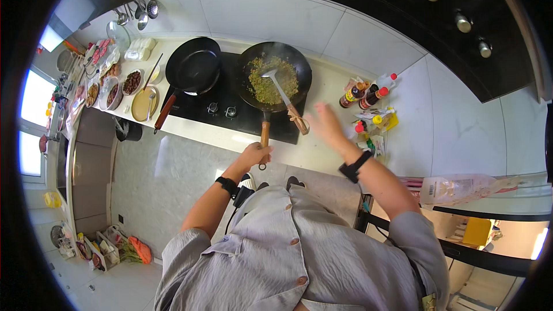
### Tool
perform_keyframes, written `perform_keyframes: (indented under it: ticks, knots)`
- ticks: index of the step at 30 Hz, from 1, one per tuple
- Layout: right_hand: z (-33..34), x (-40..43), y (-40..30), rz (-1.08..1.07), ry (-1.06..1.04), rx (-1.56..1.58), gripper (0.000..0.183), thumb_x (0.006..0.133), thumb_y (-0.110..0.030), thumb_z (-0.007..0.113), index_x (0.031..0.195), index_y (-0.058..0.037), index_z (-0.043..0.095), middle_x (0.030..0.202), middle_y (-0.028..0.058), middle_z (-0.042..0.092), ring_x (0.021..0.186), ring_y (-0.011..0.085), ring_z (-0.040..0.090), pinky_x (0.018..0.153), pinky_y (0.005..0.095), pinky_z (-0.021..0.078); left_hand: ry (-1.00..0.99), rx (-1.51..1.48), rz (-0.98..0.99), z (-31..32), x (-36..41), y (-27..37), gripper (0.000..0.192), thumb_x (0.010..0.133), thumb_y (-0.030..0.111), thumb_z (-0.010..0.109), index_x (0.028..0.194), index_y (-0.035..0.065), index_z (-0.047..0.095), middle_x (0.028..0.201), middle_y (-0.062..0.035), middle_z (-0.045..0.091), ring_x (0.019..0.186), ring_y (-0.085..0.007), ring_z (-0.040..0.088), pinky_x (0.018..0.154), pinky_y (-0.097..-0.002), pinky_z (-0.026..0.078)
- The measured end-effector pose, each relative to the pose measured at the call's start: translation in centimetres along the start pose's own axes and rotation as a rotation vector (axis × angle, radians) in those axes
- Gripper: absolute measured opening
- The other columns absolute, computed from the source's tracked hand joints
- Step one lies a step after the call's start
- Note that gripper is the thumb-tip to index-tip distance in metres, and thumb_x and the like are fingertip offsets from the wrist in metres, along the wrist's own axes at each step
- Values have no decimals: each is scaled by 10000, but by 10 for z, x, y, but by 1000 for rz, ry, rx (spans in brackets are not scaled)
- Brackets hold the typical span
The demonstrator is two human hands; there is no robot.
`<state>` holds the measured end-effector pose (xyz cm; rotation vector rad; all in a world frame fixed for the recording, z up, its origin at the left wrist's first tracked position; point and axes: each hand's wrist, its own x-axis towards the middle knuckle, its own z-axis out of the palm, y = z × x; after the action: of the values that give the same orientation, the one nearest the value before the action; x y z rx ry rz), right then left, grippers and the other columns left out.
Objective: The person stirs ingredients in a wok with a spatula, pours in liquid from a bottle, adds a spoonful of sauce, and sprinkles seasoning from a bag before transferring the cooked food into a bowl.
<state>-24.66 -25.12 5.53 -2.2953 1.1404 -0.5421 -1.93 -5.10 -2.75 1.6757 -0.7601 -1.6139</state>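
My left hand [255, 154] is wrapped around the wooden handle [265, 131] of a dark wok [304, 69] on the right side of the cooktop. Chopped yellow-green food [263, 84] covers the wok's bottom, with faint steam above it. A spatula [283, 95] leans in the wok, its metal blade on the food and its wooden grip over the rim towards me. Just right of that grip is my right hand [325, 126], blurred, fingers extended and nothing in it. A black frying pan [193, 67] sits to the left, its wooden handle [166, 111] past the counter's front.
Sauce bottles [371, 97] and condiment packets [382, 121] crowd the right of the black cooktop [224, 95]. Left of it are a yellow plate [140, 106] with a spoon and bowls of dark food [132, 82]. A black bin [129, 131] stands below. The range hood [432, 21] overhangs.
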Motion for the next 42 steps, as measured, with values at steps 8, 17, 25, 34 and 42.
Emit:
perform_keyframes:
  ticks: [8, 17, 25, 34, 42]
  knots:
    - [41, 6, -53, 0, -99, -264, 684, 908, -184, 600, 1523, -88, 316, 1102, 295, 609, 913, 472, 633, 775, 526, 525, -11, -209, -40, 11, 5, 14, 363, 959, 295, 632, 947, -58, 549, 706, -116, 616, 589, -217, 657, 549, -333, 548]
    - [-102, -22, -44, -100, -225, -508, 420, 932, -246, 580, 1351, -218, 594, 945, 212, 664, 847, 419, 656, 748, 508, 530, 15, -265, -12, 9, 10, -2, 256, 932, 216, 631, 981, -14, 531, 703, -75, 595, 530, -179, 597, 501, -322, 524]
    - [-27, 33, -63, 44, -70, -413, 414, 940, -237, 597, 1349, -171, 594, 969, 214, 676, 884, 414, 657, 769, 506, 529, 71, -143, 17, 3, 8, 0, 279, 918, 238, 600, 904, -34, 543, 664, -92, 599, 509, -190, 595, 492, -335, 494]
    - [0, 2, -48, 7, -124, -41, 415, 938, -210, 601, 1348, -149, 589, 894, 254, 676, 860, 452, 644, 758, 533, 513, 54, -145, 19, 5, 8, -2, 292, 929, 246, 595, 885, -38, 542, 648, -92, 594, 502, -194, 593, 485, -336, 488]
    - [-35, 12, -56, 51, -86, -188, 416, 931, -217, 604, 1336, -120, 596, 914, 260, 681, 866, 461, 647, 778, 525, 521, 42, -164, 20, 3, 5, 0, 284, 935, 245, 589, 896, -31, 534, 668, -84, 588, 517, -189, 599, 482, -334, 490]
